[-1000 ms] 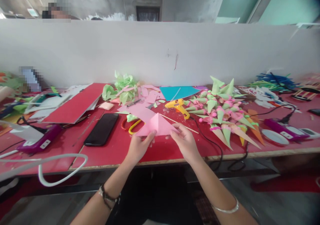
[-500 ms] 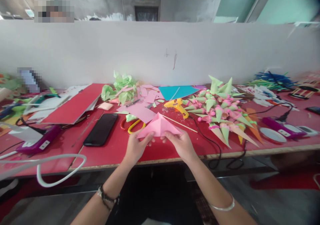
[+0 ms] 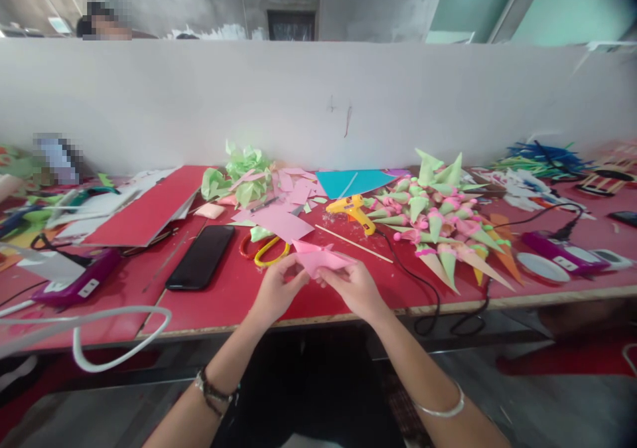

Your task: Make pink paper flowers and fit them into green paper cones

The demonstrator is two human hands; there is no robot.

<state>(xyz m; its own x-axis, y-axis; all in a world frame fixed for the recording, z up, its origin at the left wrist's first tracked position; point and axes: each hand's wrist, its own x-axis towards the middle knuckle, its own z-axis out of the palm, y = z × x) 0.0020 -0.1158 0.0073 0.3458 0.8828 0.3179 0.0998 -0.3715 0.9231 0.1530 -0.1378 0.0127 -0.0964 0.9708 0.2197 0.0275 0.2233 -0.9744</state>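
Note:
A folded sheet of pink paper [image 3: 321,258] is held between my two hands, just above the front of the red table. My left hand [image 3: 279,287] pinches its left side, thumb toward me. On the right side, my right hand [image 3: 354,287] grips the paper with the thumb on top. The fingertips behind the paper are partly hidden. Just beyond my left hand lie scissors [image 3: 263,257] with red and yellow handles. A thin wooden stick [image 3: 354,243] and a yellow glue gun [image 3: 351,212] lie past the paper.
A black phone [image 3: 200,258] lies to the left. Pink paper scraps [image 3: 283,220] and crumpled green paper [image 3: 245,176] are behind. Many green and pink paper cones [image 3: 438,219] pile up at right. The glue gun's black cord [image 3: 432,295] hangs over the table edge [image 3: 478,302].
The pink paper has gone from a wide, spread peak to a narrower, tilted folded shape. My hands have drawn closer together.

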